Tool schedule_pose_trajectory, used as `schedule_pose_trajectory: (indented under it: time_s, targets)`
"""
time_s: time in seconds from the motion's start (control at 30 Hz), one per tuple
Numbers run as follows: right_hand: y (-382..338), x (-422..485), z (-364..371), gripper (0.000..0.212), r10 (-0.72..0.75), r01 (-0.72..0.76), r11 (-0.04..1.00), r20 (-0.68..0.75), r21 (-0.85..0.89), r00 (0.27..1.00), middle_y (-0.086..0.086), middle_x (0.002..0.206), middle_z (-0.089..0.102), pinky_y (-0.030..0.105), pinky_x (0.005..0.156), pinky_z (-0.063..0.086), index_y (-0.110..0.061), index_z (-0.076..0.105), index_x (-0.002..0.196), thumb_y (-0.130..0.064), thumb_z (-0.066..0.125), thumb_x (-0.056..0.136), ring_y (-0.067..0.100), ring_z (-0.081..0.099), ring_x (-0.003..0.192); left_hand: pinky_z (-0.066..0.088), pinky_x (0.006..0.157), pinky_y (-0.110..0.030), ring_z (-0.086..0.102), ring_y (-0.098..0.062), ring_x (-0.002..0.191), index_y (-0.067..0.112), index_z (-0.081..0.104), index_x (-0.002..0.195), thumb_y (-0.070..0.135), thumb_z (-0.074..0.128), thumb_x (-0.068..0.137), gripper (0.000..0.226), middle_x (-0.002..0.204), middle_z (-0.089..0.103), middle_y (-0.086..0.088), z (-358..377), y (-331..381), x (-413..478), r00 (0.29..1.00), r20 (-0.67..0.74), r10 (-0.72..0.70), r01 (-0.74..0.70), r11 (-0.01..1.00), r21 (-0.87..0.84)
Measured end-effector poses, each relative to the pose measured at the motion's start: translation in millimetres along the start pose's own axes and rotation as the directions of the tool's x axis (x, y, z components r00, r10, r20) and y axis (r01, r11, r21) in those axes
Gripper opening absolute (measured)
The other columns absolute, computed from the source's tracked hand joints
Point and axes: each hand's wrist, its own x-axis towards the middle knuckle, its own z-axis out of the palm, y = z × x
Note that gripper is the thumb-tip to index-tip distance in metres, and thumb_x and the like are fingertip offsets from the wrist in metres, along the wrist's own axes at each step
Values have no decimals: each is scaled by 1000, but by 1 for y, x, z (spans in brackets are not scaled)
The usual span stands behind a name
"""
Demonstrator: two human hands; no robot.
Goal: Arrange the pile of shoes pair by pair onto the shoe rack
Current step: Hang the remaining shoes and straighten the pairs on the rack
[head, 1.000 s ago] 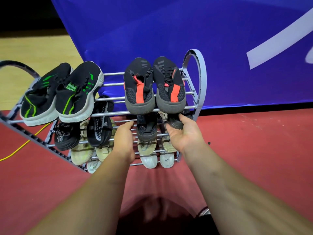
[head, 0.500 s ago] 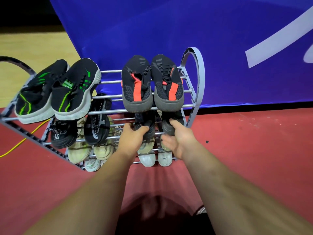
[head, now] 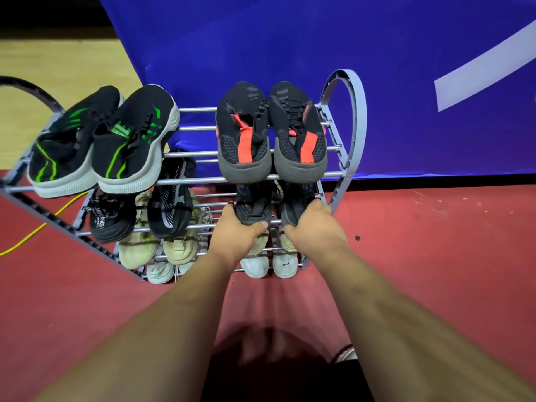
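A grey tiered shoe rack (head: 352, 117) stands in front of me. On its second tier, right side, sits a pair of dark grey shoes. My left hand (head: 239, 233) grips the heel of the left dark shoe (head: 252, 206), and my right hand (head: 314, 227) grips the heel of the right dark shoe (head: 295, 203). Above them on the top tier rest a black pair with orange heel straps (head: 271, 134) and a black pair with green stripes (head: 98, 140).
Lower tiers hold a black pair (head: 139, 216) at left, beige pairs (head: 158, 248) and white shoes (head: 284, 264) at the bottom. A blue banner (head: 319, 39) hangs behind the rack. A yellow cable (head: 26, 239) crosses the red floor at left.
Both hands have closed on the heels of the dark pair on the second tier and shifted slightly lower and closer together; the view moved in toward the rack.
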Motion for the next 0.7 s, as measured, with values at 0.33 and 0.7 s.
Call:
schedule_pose_trajectory:
  time_s: [0.33, 0.7]
  targets:
    - [8, 14, 12, 65, 16, -6, 947, -28, 320, 999, 11, 131, 61, 35, 82, 47, -10, 44, 132, -36, 76, 82, 34, 61, 115, 53, 96, -46, 64, -25, 108, 29, 52, 109, 49, 80, 73, 50, 110, 69, 5, 4, -3, 4, 999, -27, 27, -21, 977, 213]
    - [-1, 16, 15, 63, -41, 67, 944, -86, 323, 995, 13, 136, 60, 39, 95, 50, -6, 48, 136, -35, 76, 87, 35, 59, 123, 53, 91, -43, 66, -22, 104, 27, 51, 104, 49, 84, 71, 51, 105, 71, 7, 1, -5, 5, 998, -42, 53, -41, 971, 236]
